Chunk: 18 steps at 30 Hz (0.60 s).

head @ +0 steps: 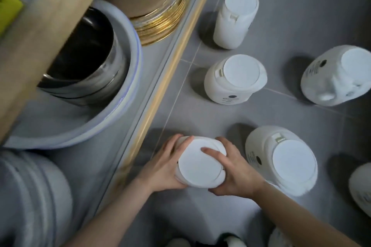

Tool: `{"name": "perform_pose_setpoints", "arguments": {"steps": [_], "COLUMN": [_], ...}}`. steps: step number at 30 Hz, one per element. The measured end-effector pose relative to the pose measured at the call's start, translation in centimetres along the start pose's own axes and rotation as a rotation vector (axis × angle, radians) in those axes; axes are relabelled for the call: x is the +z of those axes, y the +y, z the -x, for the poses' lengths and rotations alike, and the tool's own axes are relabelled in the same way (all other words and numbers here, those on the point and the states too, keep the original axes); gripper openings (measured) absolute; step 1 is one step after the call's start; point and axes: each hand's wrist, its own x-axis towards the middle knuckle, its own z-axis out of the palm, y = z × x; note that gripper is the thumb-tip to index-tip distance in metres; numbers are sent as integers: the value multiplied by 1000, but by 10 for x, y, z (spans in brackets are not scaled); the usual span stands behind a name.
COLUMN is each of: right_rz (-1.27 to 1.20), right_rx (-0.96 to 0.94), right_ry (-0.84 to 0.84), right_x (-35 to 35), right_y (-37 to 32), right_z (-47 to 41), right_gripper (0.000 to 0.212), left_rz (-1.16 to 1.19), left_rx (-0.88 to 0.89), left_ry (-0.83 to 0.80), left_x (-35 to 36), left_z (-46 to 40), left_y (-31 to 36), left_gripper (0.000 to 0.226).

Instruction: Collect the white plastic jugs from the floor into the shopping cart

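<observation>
Several white plastic jugs stand on the grey tiled floor. I hold one white jug [197, 163] between both hands near the bottom centre. My left hand [164, 166] grips its left side and my right hand [232, 170] grips its right side, with a finger lying across the flat top. Other jugs stand at the far centre [234, 20], in the middle [236, 80], at the right [337, 76], close on the right [285, 158] and cut off by the right edge [361, 186]. No shopping cart is in view.
A low shelf with a gold-trimmed edge [160, 94] runs along the left. On it sit a large pale basin [112, 110] holding dark metal pots, a stack of gold-rimmed round boards [162, 18] and stacked pale buckets [34, 196]. A wooden board [40, 32] overhangs them.
</observation>
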Motion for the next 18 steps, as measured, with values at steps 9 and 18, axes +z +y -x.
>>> {"name": "perform_pose_setpoints", "arguments": {"steps": [9,18], "right_rz": [69,277], "right_rx": [17,-123], "right_ry": [-121,-148], "right_x": [-165,-334], "right_y": [-158,-318], "right_z": [64,152], "right_gripper": [102,105], "left_rz": [18,17], "left_rx": [-25,-49], "left_ry": [52,185], "left_x": [-162,-316], "left_z": [95,212], "left_y": [130,289], "left_gripper": [122,121]}}
